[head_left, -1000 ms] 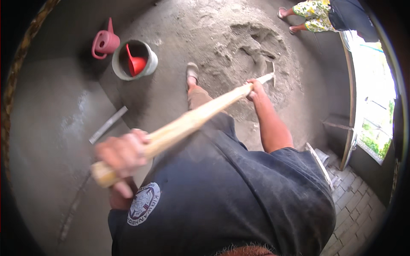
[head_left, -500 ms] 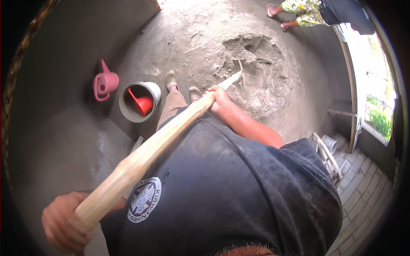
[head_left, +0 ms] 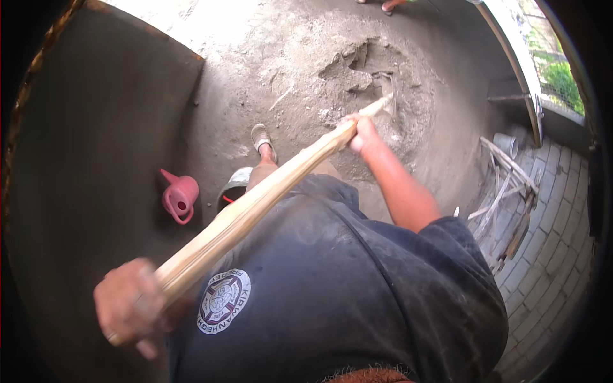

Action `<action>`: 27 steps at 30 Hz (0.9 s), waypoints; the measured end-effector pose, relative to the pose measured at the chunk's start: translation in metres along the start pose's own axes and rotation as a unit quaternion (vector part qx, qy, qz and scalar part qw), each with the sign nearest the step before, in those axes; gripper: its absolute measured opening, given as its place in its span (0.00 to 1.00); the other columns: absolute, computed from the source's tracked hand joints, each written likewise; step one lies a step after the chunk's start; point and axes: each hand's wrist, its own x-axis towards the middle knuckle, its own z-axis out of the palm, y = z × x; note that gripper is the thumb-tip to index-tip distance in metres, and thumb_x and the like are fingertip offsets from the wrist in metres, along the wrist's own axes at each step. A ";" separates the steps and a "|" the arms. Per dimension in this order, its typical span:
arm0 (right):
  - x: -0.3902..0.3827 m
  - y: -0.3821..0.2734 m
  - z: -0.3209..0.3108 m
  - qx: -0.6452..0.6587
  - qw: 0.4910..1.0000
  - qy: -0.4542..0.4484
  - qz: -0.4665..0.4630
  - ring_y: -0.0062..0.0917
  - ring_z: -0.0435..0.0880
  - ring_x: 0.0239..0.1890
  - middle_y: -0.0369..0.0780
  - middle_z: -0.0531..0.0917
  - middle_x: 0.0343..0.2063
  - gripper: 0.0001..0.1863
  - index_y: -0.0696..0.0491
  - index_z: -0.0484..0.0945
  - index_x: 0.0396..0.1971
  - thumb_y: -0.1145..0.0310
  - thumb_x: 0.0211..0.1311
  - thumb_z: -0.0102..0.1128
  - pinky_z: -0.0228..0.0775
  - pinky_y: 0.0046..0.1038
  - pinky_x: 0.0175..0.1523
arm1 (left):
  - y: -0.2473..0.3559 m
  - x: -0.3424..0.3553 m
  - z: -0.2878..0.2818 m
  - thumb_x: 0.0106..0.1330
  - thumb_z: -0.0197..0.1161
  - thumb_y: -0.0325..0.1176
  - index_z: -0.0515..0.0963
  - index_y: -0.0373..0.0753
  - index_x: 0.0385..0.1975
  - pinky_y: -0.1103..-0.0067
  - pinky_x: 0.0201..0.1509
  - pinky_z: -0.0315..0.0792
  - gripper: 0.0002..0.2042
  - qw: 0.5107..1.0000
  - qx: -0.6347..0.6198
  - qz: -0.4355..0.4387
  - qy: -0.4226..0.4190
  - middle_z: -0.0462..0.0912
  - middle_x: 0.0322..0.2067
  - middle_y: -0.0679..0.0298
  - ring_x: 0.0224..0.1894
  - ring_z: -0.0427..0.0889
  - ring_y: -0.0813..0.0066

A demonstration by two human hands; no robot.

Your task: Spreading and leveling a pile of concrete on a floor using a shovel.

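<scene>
A hoe with a long, pale wooden handle slants across my body from lower left to upper right. My left hand, blurred by motion, is wrapped round the handle near its butt end. Farther up, toward the head, my right hand grips the same handle with the arm stretched forward. The hoe's metal blade is down in a grey heap of wet mortar, partly hidden by it. A hollow with broken edges shows in the heap beside the blade.
A pink watering can stands at left, near a bucket partly hidden behind the handle, with something red inside. A dark panel rises at left. Wooden pieces lie on brick paving at right. Another person's feet show at the top.
The view has shifted, and most of the other person has left it. Both hands still hold the hoe; its head sits farther right in the picture. The handle now covers much of the bucket.
</scene>
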 end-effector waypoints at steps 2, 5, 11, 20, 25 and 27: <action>0.065 -0.017 -0.015 0.008 1.000 -0.008 0.001 0.32 0.74 0.25 0.40 0.72 0.21 0.03 0.53 0.67 0.26 0.72 0.57 0.49 0.75 0.38 0.37 | -0.047 0.015 -0.008 0.47 0.77 0.29 0.78 0.43 0.19 0.67 0.52 0.67 0.10 0.997 0.021 -0.075 -0.028 0.80 0.18 0.66 0.24 0.79 0.73; 0.094 -0.012 0.008 -0.028 0.999 0.031 0.033 0.31 0.74 0.23 0.39 0.72 0.20 0.04 0.53 0.67 0.25 0.70 0.57 0.49 0.75 0.36 0.34 | -0.050 0.015 -0.028 0.46 0.78 0.29 0.78 0.43 0.19 0.65 0.54 0.64 0.11 0.991 0.036 -0.120 -0.037 0.80 0.19 0.67 0.25 0.79 0.72; 0.067 0.061 0.080 -0.062 0.997 0.047 0.022 0.30 0.73 0.21 0.40 0.71 0.19 0.04 0.53 0.66 0.28 0.69 0.57 0.48 0.72 0.34 0.30 | 0.039 0.015 -0.050 0.49 0.77 0.29 0.77 0.43 0.18 0.69 0.52 0.65 0.11 0.988 0.068 -0.133 -0.036 0.81 0.18 0.69 0.26 0.80 0.73; -0.057 0.104 0.122 0.016 0.998 -0.008 0.066 0.33 0.76 0.24 0.42 0.72 0.21 0.05 0.56 0.65 0.33 0.74 0.59 0.49 0.76 0.38 0.32 | 0.099 0.065 -0.027 0.50 0.69 0.28 0.76 0.52 0.11 0.83 0.34 0.69 0.11 0.995 0.062 0.044 -0.072 0.79 0.14 0.80 0.20 0.79 0.91; -0.098 0.110 0.104 -0.003 0.995 -0.042 0.088 0.34 0.78 0.27 0.46 0.75 0.26 0.10 0.60 0.65 0.38 0.77 0.56 0.52 0.76 0.38 0.38 | 0.098 0.060 -0.019 0.49 0.72 0.28 0.77 0.50 0.14 0.79 0.40 0.69 0.10 0.996 0.030 0.057 -0.058 0.81 0.17 0.77 0.22 0.81 0.87; -0.101 0.105 0.089 -0.022 0.994 -0.033 0.098 0.35 0.78 0.29 0.46 0.75 0.27 0.11 0.60 0.66 0.38 0.77 0.56 0.53 0.76 0.38 0.39 | 0.109 0.045 -0.013 0.49 0.74 0.28 0.77 0.49 0.16 0.78 0.42 0.69 0.10 0.998 0.022 0.045 -0.040 0.82 0.18 0.76 0.23 0.81 0.85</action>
